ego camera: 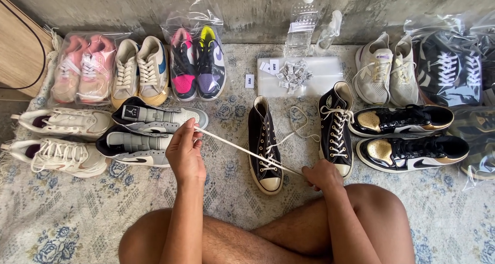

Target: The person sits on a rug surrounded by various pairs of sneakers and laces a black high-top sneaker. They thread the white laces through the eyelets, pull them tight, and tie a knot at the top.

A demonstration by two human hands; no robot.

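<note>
Shoelace (242,149), white and flat, stretched taut in a slanting line from the left hand (186,151) down to the right hand (322,175), passing over the toe of the near black high-top sneaker (264,146). Farthest left of the left fingers (192,129): two white sneakers (56,140) lying on their sides, and beyond them a bagged pink pair (83,68) against the wall. Just beside and partly behind those fingers: a grey-and-white pair (144,132) on its side, one toe touching the hand's outline. Up and away from the fingers: a cream pair (139,70) and a bagged pink, yellow and purple pair (198,63). Left fingers closed in a pinch on the upper end of the lace, hand raised above the patterned rug (77,217). Between the two hands: the near black high-top, upright, toe toward the crossed bare legs, laces partly threaded; farther back, a flat clear bag with small white packets (294,74) and a clear plastic bottle (301,24). Right fingers (309,172) curled shut around the lower end of the lace, low near the rug, just beside the toe cap of the second black high-top (335,130). Right of those fingers: a black-and-gold pair (412,137) lying sideways, a pale knit pair (384,70) behind, and a bagged black pair with white laces (451,70) at the far edge.
</note>
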